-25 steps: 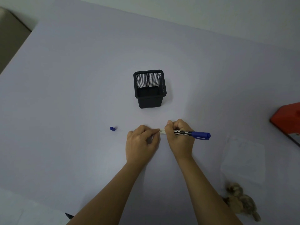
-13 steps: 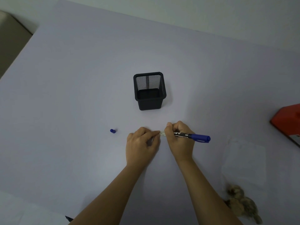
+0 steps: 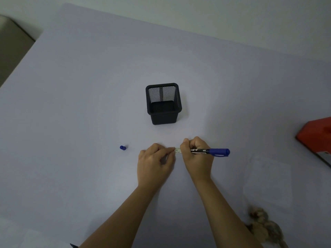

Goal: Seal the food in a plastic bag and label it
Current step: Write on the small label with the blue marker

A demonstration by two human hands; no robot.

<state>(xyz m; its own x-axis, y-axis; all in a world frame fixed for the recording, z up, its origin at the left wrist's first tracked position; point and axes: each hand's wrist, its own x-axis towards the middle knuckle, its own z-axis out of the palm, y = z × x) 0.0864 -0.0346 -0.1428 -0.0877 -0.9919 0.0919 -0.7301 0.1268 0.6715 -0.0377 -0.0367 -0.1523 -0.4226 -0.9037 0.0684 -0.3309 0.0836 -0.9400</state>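
A small white label (image 3: 177,150) lies on the table between my hands. My left hand (image 3: 155,162) presses its left end down with curled fingers. My right hand (image 3: 196,156) grips a blue marker (image 3: 211,151) lying almost flat, its capped end pointing right and its tip hidden behind the fingers at the label. A loose blue cap (image 3: 122,147) rests on the table to the left. A clear plastic bag (image 3: 268,181) lies flat at the right. Brownish lumpy food (image 3: 265,228) sits below it near the bottom edge.
A black mesh pen holder (image 3: 163,104) stands upright just beyond my hands. A red box (image 3: 317,136) pokes in at the right edge. The pale lilac table (image 3: 80,104) ends at the far left, where a beige surface (image 3: 10,43) shows.
Both hands stay on the label and marker. The view has shifted slightly, so everything sits a little lower in frame.
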